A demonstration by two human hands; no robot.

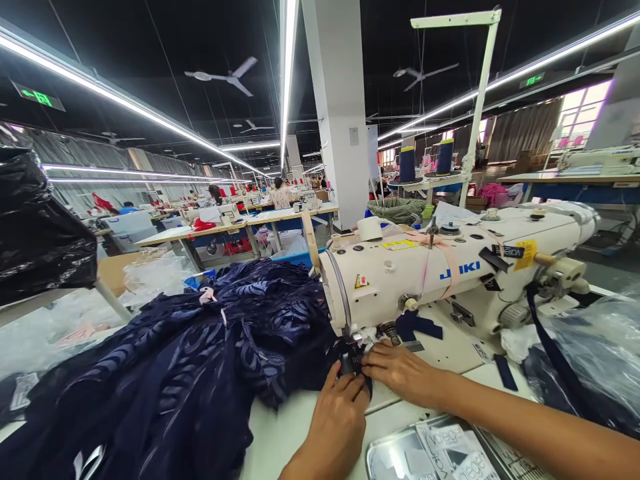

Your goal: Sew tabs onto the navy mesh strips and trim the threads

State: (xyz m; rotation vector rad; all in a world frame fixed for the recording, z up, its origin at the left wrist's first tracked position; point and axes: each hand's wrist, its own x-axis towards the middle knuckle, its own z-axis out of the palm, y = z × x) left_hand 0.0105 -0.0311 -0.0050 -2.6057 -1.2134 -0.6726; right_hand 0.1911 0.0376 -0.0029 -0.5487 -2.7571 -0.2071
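My left hand (pixel 341 412) is at the needle end of a white sewing machine (pixel 400 267), its fingers bent and closed on a small piece of dark navy fabric (pixel 356 385). From the right, my right hand (pixel 406 375) reaches in with its fingers close together, the tips at the same fabric just beside the presser foot. The fingertips and the fabric's edge are partly hidden under the machine head. A large heap of navy garments (pixel 200 360) with leaf-like patterns spreads over the table to the left of my hands.
A metal tray (pixel 375 460) with printed labels (pixel 450 447) lies below my right forearm. Navy fabric strips (pixel 506 372) and a clear plastic bag (pixel 600 347) are at the right. Thread cones (pixel 445 157) stand behind the machine. A black plastic bag (pixel 45 227) is at the left.
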